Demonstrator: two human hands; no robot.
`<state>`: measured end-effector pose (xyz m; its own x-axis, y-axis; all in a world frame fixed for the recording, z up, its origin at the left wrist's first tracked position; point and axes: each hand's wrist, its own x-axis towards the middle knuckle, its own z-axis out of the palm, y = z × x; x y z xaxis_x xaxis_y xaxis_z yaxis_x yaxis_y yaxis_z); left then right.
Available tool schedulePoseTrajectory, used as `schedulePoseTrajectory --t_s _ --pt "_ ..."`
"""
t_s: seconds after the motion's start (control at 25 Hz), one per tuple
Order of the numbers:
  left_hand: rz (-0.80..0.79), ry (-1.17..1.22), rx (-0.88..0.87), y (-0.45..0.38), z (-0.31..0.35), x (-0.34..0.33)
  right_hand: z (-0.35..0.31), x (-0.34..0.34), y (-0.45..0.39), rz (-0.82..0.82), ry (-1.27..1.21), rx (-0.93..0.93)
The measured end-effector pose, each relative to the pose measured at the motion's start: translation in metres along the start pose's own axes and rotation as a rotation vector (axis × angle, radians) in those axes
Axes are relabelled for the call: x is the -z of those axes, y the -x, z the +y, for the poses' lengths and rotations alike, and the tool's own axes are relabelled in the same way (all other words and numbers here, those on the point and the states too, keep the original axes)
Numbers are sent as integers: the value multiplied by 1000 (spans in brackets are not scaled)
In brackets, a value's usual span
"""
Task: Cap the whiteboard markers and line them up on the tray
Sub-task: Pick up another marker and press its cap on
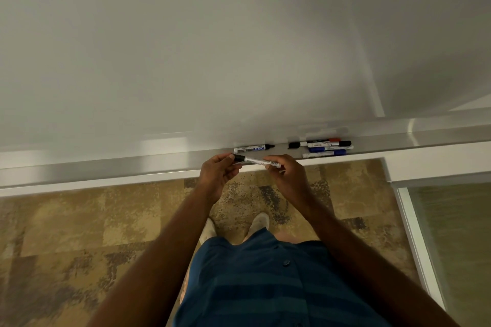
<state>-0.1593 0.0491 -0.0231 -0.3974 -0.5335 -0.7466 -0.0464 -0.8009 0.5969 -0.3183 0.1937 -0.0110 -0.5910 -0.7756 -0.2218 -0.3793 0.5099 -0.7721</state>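
I hold a white marker [254, 160] level just in front of the grey tray [159, 163] under the whiteboard. My left hand [216, 174] pinches its black cap [239, 158] at the left end. My right hand [288, 175] grips the barrel's right end. Cap and barrel look joined; I cannot tell how tightly. On the tray behind lies a white marker with a bare black tip [253, 148] pointing right. Further right sits a cluster of several markers [325, 147], black, red and blue, lying roughly parallel.
The whiteboard [212, 48] fills the upper view. A white frame and glass panel [451, 233] stand at the right. Below are patterned carpet [79, 220], my shoes and blue shirt.
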Motion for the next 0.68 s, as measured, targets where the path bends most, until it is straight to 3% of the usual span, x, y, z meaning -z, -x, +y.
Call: schedulePoseTrajectory --t_s 0.16,0.32,0.68 --pt "39 -60 -33 1 -6 -5 0 6 4 -62 123 79" --pt "95 -49 -57 2 -14 -21 -2 7 9 19 214 124" --pt "90 -40 -45 -5 -14 -52 14 27 1 26 83 54"
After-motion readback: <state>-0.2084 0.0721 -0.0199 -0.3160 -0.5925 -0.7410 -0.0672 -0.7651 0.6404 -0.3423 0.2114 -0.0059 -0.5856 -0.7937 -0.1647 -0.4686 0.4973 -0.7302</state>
